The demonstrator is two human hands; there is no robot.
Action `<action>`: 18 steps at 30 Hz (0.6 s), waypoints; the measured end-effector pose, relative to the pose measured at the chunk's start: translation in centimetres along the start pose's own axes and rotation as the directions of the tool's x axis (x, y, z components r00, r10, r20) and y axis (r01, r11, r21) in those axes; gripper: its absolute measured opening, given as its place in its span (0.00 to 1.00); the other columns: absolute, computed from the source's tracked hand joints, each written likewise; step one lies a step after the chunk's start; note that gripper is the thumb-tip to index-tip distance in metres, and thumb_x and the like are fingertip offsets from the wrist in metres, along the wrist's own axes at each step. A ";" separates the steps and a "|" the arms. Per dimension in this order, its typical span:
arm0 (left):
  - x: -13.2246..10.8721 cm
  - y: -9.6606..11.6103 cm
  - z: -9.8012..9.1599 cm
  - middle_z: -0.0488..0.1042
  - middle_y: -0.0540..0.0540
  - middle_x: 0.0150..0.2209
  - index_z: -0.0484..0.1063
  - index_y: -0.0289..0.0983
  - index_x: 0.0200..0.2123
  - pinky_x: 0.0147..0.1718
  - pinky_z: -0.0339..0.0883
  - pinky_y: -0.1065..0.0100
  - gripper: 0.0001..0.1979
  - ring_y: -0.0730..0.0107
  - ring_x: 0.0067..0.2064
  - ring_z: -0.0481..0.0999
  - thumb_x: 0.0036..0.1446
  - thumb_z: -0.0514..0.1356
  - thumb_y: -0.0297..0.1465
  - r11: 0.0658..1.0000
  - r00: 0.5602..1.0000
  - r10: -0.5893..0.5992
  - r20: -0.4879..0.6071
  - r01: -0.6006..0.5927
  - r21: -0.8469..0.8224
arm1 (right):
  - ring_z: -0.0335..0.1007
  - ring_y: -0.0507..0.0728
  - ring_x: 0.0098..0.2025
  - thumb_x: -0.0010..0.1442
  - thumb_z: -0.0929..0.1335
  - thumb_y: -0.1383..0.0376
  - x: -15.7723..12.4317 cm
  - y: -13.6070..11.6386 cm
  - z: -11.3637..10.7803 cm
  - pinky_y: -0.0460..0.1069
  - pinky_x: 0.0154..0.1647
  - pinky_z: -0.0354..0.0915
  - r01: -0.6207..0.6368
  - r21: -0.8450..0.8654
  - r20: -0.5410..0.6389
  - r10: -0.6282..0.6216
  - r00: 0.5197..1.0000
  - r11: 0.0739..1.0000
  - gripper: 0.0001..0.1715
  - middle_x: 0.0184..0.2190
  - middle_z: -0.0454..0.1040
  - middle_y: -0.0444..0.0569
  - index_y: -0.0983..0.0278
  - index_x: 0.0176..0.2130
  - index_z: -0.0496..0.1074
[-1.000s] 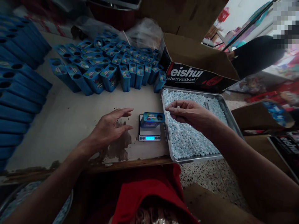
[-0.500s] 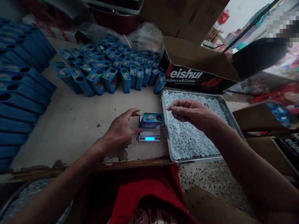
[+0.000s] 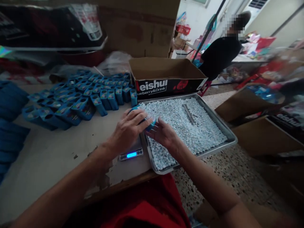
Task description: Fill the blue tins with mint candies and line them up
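Observation:
My left hand (image 3: 127, 129) is wrapped over a small blue box (image 3: 150, 125), lifted above the scale and tilted toward the tray. Palm up, my right hand (image 3: 164, 133) lies at the box's lower end with its fingers apart. Whether anything rests in that palm is hard to see. Below my left hand is the small digital scale (image 3: 132, 155), its display lit blue and its plate partly hidden. To the right, a metal tray (image 3: 234, 140) is spread with small pale blue and white candies (image 3: 180, 126). A thin metal strip (image 3: 189, 114) lies on them.
Many blue boxes (image 3: 83, 107) stand upright at the table's back left; more are stacked (image 3: 11, 133) at the far left. An open carton (image 3: 171, 84) sits behind the tray. Cartons (image 3: 261, 133) stand at right. A person in black (image 3: 220, 55) is farther back.
My left hand has taken the blue box off the scale and tipped it rightward. My right hand has come in from over the candies and turned palm up beside it. The view has shifted right.

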State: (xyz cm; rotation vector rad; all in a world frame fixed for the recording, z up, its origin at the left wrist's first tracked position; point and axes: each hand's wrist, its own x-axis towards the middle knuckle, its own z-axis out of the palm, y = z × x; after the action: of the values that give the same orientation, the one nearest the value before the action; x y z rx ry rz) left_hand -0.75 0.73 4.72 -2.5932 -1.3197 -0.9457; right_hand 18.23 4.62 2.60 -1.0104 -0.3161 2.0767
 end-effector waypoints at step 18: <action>-8.3 1.6 0.9 0.83 0.44 0.48 0.72 0.41 0.53 0.55 0.79 0.52 0.26 0.53 0.51 0.83 0.56 0.73 0.44 0.212 0.459 -0.849 0.263 0.751 -0.626 | 0.84 0.52 0.39 0.62 0.69 0.82 0.1 -1.0 -2.9 0.41 0.44 0.79 0.024 -0.145 0.123 -0.006 0.992 0.989 0.15 0.42 0.84 0.60 0.75 0.47 0.78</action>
State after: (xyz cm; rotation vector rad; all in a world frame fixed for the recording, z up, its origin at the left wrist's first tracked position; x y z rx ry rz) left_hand -2.74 -5.82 -0.28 -1.8533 -2.8474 -2.0475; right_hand 20.88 5.01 1.20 -0.9639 -0.5442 2.1304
